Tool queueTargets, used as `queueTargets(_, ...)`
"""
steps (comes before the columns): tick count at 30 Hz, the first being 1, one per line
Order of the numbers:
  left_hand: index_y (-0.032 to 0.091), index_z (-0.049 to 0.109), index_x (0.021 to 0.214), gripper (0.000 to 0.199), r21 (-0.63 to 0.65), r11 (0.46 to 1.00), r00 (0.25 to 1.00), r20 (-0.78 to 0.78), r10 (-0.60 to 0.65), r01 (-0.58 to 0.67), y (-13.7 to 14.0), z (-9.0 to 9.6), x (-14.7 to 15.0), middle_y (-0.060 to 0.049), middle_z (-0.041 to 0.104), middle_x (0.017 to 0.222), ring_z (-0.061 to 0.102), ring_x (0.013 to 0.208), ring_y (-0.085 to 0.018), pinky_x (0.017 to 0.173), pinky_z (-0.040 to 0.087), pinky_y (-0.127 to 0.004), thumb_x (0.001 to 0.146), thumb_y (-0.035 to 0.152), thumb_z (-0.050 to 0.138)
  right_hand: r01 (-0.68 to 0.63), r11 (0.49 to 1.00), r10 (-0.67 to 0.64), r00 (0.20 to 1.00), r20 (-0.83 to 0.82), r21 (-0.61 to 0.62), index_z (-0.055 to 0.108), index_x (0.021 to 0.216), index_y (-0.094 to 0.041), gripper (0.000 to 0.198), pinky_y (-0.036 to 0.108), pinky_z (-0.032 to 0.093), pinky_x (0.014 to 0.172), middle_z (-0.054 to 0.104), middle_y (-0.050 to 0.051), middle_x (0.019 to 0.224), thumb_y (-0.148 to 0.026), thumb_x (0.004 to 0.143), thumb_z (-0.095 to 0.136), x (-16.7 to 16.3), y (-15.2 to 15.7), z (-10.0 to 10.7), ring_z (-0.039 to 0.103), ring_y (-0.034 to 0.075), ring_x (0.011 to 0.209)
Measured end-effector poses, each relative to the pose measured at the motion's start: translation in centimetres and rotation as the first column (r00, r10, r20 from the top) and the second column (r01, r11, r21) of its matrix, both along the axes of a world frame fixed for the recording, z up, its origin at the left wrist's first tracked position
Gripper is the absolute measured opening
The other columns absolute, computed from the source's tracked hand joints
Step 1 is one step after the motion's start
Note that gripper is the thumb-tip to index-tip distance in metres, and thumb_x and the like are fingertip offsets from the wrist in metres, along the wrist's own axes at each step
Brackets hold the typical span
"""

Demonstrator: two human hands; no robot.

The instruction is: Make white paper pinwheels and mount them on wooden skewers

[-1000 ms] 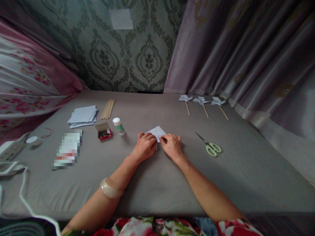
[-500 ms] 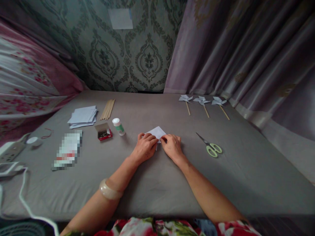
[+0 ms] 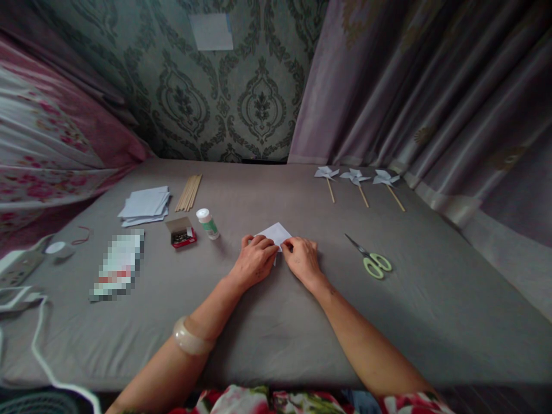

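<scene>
A small white sheet of paper (image 3: 277, 232) lies on the cloth-covered table in front of me, one corner pointing away. My left hand (image 3: 257, 257) grips its left side, fingers bent over it and hiding much of that edge. On the other side, my right hand (image 3: 301, 257) pinches the near right part between thumb and fingers. The fingertips of both hands almost meet at the near edge of the paper, where a small flap pokes out below. Scissors with green handles (image 3: 376, 265) rest to the right of my right hand.
Left of my hands stand a white glue bottle (image 3: 209, 224) and an open red box of small metal pieces (image 3: 183, 235). Behind are wooden sticks (image 3: 188, 193) and a paper stack (image 3: 145, 205). Three paper pinwheels (image 3: 355, 178) lie back right. A power strip (image 3: 19, 269) sits far left.
Both hands keep nearly the same place and hold on the paper. The whole view has shifted very slightly; nothing else has visibly moved.
</scene>
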State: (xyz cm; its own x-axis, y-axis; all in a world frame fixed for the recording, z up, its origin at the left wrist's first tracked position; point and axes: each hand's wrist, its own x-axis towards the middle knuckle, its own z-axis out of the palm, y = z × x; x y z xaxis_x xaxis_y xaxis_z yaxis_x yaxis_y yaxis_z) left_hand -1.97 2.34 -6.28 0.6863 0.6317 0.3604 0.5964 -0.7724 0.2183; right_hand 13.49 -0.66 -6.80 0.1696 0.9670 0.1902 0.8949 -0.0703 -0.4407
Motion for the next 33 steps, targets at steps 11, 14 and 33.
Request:
queueTargets(11,0.023,0.069,0.098,0.025,-0.012,1.0,1.0,-0.007,-0.003,0.003,-0.13,0.21,-0.01,-0.008,0.069,0.101,0.055,0.101,-0.024,0.091,0.031,-0.045,0.091,0.023,0.045,-0.004,1.0,0.004,1.0,0.018,-0.017,0.07,0.084,-0.021,0.016,0.033,0.034,0.08,0.073,0.006,0.09,-0.025,0.089,0.055,0.0,0.13,0.11,0.064,0.02,0.089)
queueTargets(14,0.023,0.069,0.095,0.024,-0.002,1.0,1.0,-0.008,-0.001,0.001,-0.1,0.07,0.0,-0.007,0.069,0.101,0.055,0.101,-0.024,0.09,0.03,-0.044,0.092,0.023,0.045,0.0,1.0,0.001,1.0,0.012,-0.026,0.07,0.084,-0.021,0.017,0.033,0.034,0.081,0.073,0.006,0.09,-0.026,0.089,0.055,0.0,0.17,0.15,0.064,0.02,0.089)
queueTargets(33,0.023,0.069,0.096,0.023,0.001,1.0,1.0,-0.018,0.002,-0.002,-0.09,-0.01,0.01,-0.007,0.069,0.102,0.055,0.101,-0.024,0.091,0.03,-0.044,0.091,0.022,0.046,-0.022,0.998,0.024,0.999,0.036,-0.057,0.07,0.085,-0.02,0.017,0.033,0.033,0.08,0.073,0.007,0.092,-0.026,0.089,0.055,0.16,0.47,0.3,0.064,0.021,0.09)
